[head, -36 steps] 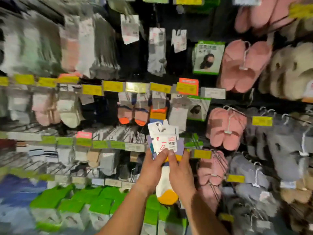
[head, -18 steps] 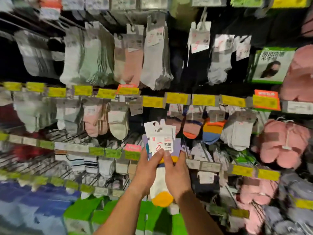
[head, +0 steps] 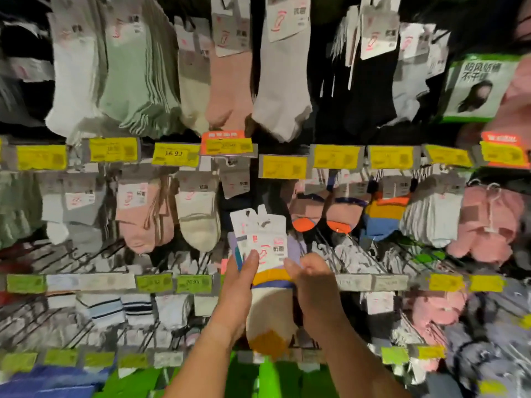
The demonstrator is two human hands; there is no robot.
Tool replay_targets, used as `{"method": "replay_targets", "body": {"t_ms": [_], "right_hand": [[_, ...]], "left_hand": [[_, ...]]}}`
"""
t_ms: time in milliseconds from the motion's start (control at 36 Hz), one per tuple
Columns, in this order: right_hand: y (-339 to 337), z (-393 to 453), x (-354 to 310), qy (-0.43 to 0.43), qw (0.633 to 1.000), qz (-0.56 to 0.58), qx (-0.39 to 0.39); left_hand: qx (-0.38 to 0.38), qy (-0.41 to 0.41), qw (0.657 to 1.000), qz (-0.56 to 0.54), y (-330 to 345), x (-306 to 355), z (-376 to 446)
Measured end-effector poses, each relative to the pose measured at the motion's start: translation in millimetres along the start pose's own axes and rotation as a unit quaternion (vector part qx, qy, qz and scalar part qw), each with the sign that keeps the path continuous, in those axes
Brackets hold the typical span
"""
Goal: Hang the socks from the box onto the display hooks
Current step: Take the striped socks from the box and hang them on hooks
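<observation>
I hold a small stack of carded sock pairs (head: 263, 245) up in front of the display wall, at centre frame. The front pair has a white header card, a lilac cuff, a yellow band, a cream foot and an orange toe. My left hand (head: 238, 285) grips the stack's left edge, thumb on the card. My right hand (head: 311, 278) pinches its right edge with curled fingers. Rows of wire display hooks (head: 330, 254) jut out just behind and to the right of the stack. The box is not in view.
Socks hang in rows above: white, mint, pink, grey and black (head: 275, 90). Orange-toed pairs (head: 324, 211) hang right of the stack, cream ones (head: 198, 216) to its left. Yellow price tags (head: 283, 166) line the rails. Pink slippers (head: 485, 222) hang at right; green packs (head: 267, 377) sit below.
The view has swung left and closer to the wall, so the slippers slid to the right edge. Both hands kept hold of the sock stack, now raised nearer the middle row.
</observation>
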State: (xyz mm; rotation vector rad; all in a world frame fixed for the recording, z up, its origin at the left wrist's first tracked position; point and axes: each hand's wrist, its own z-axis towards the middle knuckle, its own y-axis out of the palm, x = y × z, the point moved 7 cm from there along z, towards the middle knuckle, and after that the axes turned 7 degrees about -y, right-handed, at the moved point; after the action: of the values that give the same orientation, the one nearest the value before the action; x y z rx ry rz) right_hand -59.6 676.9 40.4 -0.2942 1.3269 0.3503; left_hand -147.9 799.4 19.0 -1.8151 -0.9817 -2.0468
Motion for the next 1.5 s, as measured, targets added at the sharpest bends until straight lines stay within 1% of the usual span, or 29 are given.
{"method": "replay_targets", "body": {"t_ms": [28, 111, 167, 222, 278, 333, 389, 444, 500, 583, 611, 667, 722, 806, 917, 972, 1028, 1111, 1250, 1389, 1444, 1500], "right_hand": [[3, 1, 2, -0.011, 0.999, -0.026, 0.022], [14, -5, -1, -0.032, 0.997, -0.047, 0.043], [20, -8, -2, -0.026, 0.998, -0.005, 0.049], [27, -9, -2, -0.024, 0.999, 0.016, 0.028], [28, -1, 5, -0.022, 0.999, 0.03, 0.01], [31, 7, 10, -0.01, 0.998, 0.046, -0.032], [29, 17, 18, -0.003, 0.996, 0.062, -0.059], [26, 24, 22, 0.0, 0.994, 0.083, -0.065], [20, 26, 22, -0.005, 0.995, 0.075, -0.067], [18, 22, 14, -0.023, 0.995, 0.067, -0.074], [18, 21, 14, -0.029, 0.995, 0.071, -0.069], [20, 22, 20, -0.009, 0.993, 0.105, -0.058], [25, 21, 26, 0.017, 0.983, 0.177, -0.054], [28, 22, 28, 0.049, 0.972, 0.225, -0.046], [32, 26, 19, 0.019, 0.984, 0.169, -0.061], [27, 33, 10, 0.001, 0.982, 0.184, -0.045], [17, 44, -1, -0.018, 0.983, 0.181, -0.013], [10, 62, -15, -0.042, 0.985, 0.169, -0.013], [18, 82, -26, -0.037, 0.987, 0.149, -0.046], [19, 97, -25, -0.029, 0.993, 0.108, -0.028], [17, 103, -22, -0.028, 0.997, 0.067, -0.016], [19, 109, -17, -0.018, 0.998, 0.053, -0.009]], "left_hand": [[-0.01, 0.005, 1.0, -0.002, -6, 0, 4], [-0.044, 0.033, 0.998, 0.017, -9, 8, 16], [-0.039, 0.05, 0.997, 0.044, -9, 13, 22], [-0.042, 0.056, 0.996, 0.048, -10, 14, 24], [-0.037, 0.022, 0.998, 0.041, -16, 10, 33], [-0.007, -0.004, 0.998, 0.057, -22, 8, 46], [0.019, -0.029, 0.995, 0.097, -29, 1, 60], [0.041, -0.027, 0.996, 0.069, -27, -5, 60], [0.048, -0.035, 0.997, 0.049, -19, -13, 52], [-0.003, -0.036, 0.999, 0.01, 0, -20, 44], [-0.005, -0.035, 0.999, 0.003, 2, -19, 44], [0.027, -0.022, 0.999, 0.025, -5, -14, 43], [0.056, -0.017, 0.998, 0.007, -17, -10, 41], [0.043, -0.019, 0.997, -0.06, -30, -7, 36], [0.044, 0.004, 0.997, -0.065, -38, -3, 30], [0.065, 0.024, 0.997, -0.046, -41, -2, 29], [0.078, 0.037, 0.996, -0.029, -42, -1, 27], [0.081, 0.053, 0.995, -0.028, -40, 1, 28], [0.08, 0.056, 0.995, -0.038, -39, 3, 29], [0.088, 0.075, 0.993, -0.016, -47, 9, 25], [0.093, 0.076, 0.993, -0.012, -53, 9, 25], [0.091, 0.077, 0.993, -0.01, -56, 9, 24]]}}
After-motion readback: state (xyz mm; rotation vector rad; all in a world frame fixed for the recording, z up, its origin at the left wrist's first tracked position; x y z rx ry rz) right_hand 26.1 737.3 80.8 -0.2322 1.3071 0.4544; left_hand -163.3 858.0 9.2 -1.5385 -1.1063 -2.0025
